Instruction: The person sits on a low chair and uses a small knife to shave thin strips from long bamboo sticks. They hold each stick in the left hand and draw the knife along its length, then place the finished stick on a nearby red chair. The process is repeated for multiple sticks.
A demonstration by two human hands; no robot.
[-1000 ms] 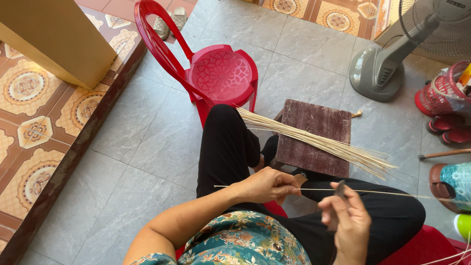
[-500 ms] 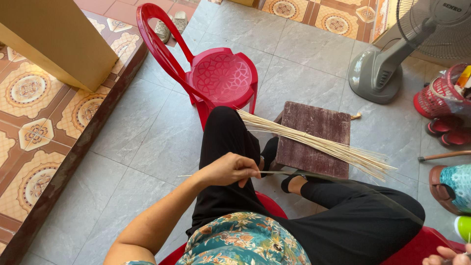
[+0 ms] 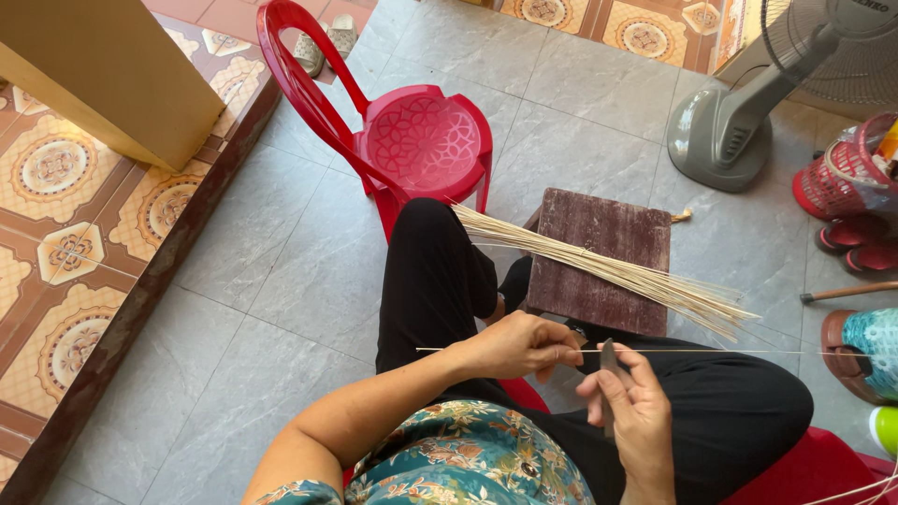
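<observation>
My left hand pinches a long thin pale stick that runs level across my lap, its ends reaching past both hands. My right hand grips a small dark blade, held upright with its edge against the stick just right of my left fingers. A bundle of similar pale sticks lies slanted from my left knee across a dark wooden stool.
A red plastic chair stands ahead of my knees. A grey standing fan is at the upper right, a red basket and sandals at the right edge. A raised patterned tile step borders the left.
My right hand, which had dropped out to the lower right half a second ago, has come back up to the stick with the blade. My left hand moved slightly right.
</observation>
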